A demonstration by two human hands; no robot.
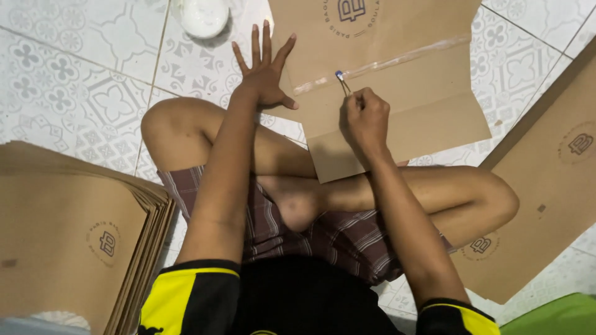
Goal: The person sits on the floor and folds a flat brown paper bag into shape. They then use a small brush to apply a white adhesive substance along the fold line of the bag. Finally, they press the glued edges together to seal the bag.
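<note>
A folded brown paper bag sheet (397, 99) lies on the tiled floor in front of my crossed legs. A shiny strip of glue or tape (397, 59) runs across it. My left hand (264, 68) is flat and spread, pressing the sheet's left edge. My right hand (365, 118) grips a thin brush or applicator (342, 81), whose tip touches the left end of the strip.
A stack of brown paper sheets (74, 242) sits at my left. More brown sheets (546, 186) lie at my right. A white round container (202, 15) stands on the patterned tiles (81, 68) at the top. A green object (552, 316) is at the bottom right.
</note>
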